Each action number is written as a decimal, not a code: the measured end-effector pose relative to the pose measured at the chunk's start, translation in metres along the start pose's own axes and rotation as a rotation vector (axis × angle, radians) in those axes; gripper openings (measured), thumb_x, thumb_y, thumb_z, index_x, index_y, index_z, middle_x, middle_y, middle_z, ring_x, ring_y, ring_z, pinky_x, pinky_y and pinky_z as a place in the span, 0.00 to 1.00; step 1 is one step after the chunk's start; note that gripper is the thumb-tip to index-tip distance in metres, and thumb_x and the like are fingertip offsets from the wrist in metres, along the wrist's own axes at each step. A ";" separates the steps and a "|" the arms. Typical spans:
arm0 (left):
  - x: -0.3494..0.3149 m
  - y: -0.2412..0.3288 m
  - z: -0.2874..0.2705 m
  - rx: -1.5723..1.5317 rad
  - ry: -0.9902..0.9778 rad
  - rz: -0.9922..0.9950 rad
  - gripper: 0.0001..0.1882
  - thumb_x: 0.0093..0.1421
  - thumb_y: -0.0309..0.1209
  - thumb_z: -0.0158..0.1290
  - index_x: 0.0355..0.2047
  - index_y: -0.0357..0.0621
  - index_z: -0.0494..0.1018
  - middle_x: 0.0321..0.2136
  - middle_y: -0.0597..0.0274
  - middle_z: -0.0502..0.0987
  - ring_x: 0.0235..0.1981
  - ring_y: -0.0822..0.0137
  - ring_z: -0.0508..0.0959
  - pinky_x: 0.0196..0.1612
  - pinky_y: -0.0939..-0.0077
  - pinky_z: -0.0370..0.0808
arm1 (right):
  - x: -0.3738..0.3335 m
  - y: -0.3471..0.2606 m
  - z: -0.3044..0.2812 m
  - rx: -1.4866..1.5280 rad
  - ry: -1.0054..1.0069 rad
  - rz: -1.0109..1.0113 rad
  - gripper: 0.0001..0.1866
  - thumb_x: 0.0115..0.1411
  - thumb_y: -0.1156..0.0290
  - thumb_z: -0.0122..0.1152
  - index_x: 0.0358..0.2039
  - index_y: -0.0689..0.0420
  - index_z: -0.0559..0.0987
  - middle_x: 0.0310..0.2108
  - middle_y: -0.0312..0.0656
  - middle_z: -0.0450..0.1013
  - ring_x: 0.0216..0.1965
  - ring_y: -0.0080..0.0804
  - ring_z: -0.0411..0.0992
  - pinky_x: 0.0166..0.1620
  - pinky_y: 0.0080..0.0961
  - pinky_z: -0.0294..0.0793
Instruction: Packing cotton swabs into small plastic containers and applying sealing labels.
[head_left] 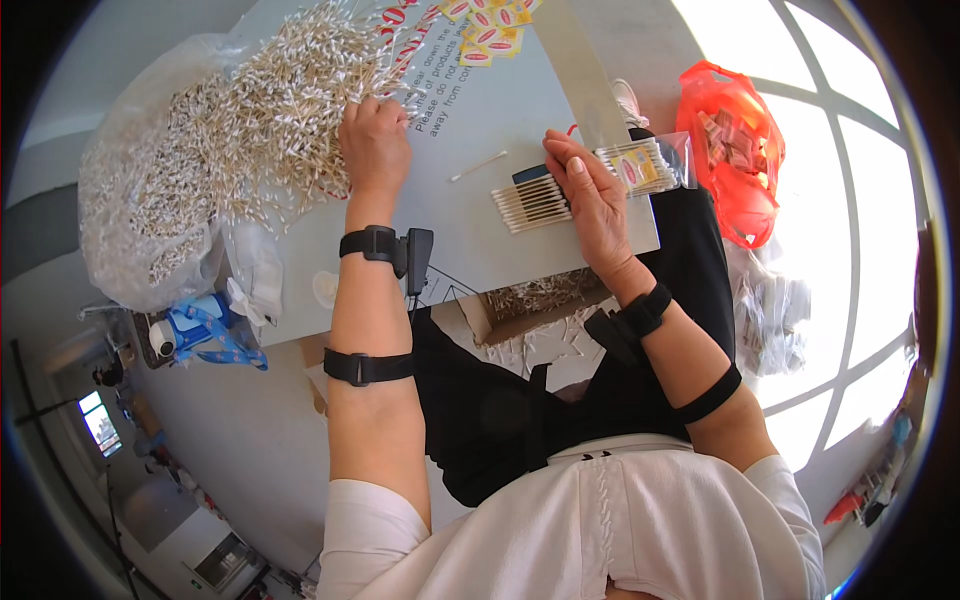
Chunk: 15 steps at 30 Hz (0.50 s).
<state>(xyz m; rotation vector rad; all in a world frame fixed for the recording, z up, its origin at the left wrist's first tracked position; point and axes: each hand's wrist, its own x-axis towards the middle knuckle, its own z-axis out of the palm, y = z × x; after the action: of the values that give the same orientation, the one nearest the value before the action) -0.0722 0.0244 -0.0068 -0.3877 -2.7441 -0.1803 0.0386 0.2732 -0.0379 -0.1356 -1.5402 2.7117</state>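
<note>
My left hand [377, 145] is at the right edge of a large heap of cotton swabs [290, 95], its fingers curled in. What they hold, if anything, is hidden. My right hand [592, 195] rests on its side over the table's near right part, fingers stretched out and thumb alongside. Just left of it lies a neat row of cotton swabs [528, 205] across a dark flat piece [533, 173]. Beyond it, on the right, a clear bag of cotton swabs [640, 167] with a yellow label lies at the table edge. One loose swab [478, 166] lies between my hands.
Yellow-and-white cards [490, 40] lie at the far side of the grey table [470, 235]. A big clear plastic bag [120, 170] of swabs bulges at the left. A red bag [735, 150] stands right of the table. Below the near edge is a cardboard box [540, 305] with swabs.
</note>
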 end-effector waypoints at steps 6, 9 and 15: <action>0.010 0.004 -0.006 -0.200 0.007 -0.157 0.05 0.49 0.24 0.62 0.28 0.45 0.78 0.27 0.62 0.77 0.33 0.61 0.76 0.39 0.66 0.73 | -0.001 -0.002 0.001 -0.013 -0.002 -0.013 0.18 0.72 0.64 0.49 0.53 0.65 0.75 0.59 0.44 0.67 0.58 0.28 0.66 0.63 0.24 0.66; 0.012 0.018 -0.004 -0.371 -0.129 -0.304 0.04 0.51 0.23 0.60 0.29 0.42 0.77 0.24 0.60 0.78 0.28 0.63 0.77 0.35 0.69 0.74 | 0.000 -0.002 0.002 0.000 -0.002 -0.008 0.18 0.72 0.65 0.49 0.53 0.65 0.75 0.59 0.44 0.67 0.58 0.28 0.66 0.63 0.24 0.66; -0.008 0.067 -0.006 -0.479 -0.370 -0.177 0.05 0.53 0.23 0.58 0.30 0.37 0.74 0.23 0.57 0.78 0.26 0.62 0.78 0.33 0.70 0.74 | 0.000 -0.001 0.000 0.002 0.001 -0.006 0.17 0.72 0.65 0.49 0.52 0.65 0.75 0.59 0.44 0.68 0.58 0.27 0.67 0.62 0.23 0.66</action>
<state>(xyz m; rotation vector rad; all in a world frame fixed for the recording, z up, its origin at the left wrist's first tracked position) -0.0432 0.0849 0.0008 -0.3238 -3.0802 -0.9062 0.0382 0.2740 -0.0371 -0.1326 -1.5357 2.7080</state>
